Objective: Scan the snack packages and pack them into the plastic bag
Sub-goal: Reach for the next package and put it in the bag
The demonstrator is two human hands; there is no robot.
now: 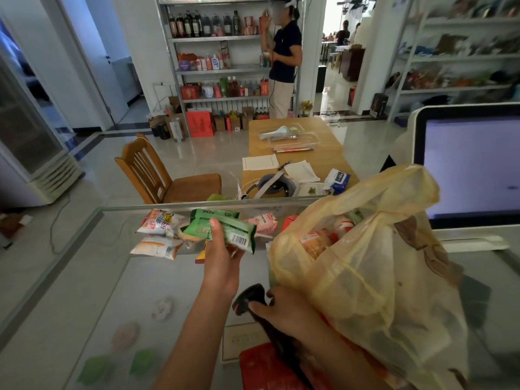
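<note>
My left hand (pixel 222 254) holds a green snack package (pixel 225 229) above the glass counter (pixel 84 277), its barcode turned toward me. My right hand (pixel 281 308) grips a black barcode scanner (pixel 249 301) just below and right of the package, pointing up at it. A yellowish plastic bag (pixel 374 263) stands open to the right, with several packages (pixel 318 243) inside. More snack packages lie on the counter beyond my left hand: a white and red one (pixel 157 222), a white and orange one (pixel 156 247) and a pink one (pixel 263 222).
A screen (pixel 472 164) stands at the right on the counter. Beyond the counter are a wooden chair (pixel 157 175) and a wooden table (pixel 295 147) with papers. A person (pixel 284 57) stands at shelves of bottles. A fridge (pixel 31 142) is at the left.
</note>
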